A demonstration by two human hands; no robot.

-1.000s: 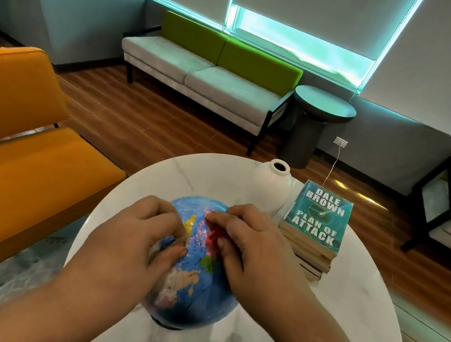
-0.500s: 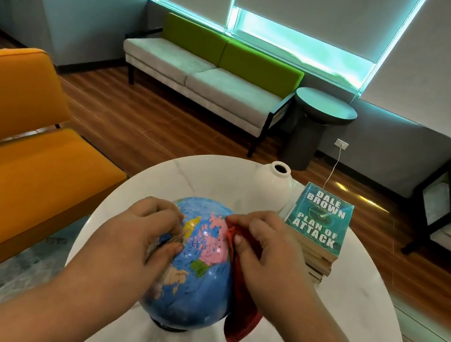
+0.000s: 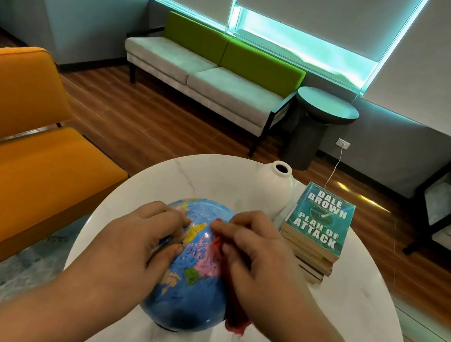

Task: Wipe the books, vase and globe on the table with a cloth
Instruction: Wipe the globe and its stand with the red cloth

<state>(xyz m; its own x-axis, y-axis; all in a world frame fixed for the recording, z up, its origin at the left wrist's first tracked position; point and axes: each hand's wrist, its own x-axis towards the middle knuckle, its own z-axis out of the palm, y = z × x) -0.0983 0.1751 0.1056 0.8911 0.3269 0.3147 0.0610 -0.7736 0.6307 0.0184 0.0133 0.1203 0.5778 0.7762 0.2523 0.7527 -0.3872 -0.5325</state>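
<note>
Your left hand (image 3: 143,246) curls round the left side of the globe (image 3: 193,285), which sits on the table (image 3: 341,324). Your right hand (image 3: 256,265) clutches the red cloth (image 3: 235,320) against the globe's right side, with a tail hanging below your palm. Beyond your right fingers stand the white vase (image 3: 273,188) and the books (image 3: 318,225), untouched.

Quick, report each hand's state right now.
Left hand: fingers curled round the blue round globe, gripping it.
Right hand: grips the red cloth, pressing it against the globe.
</note>
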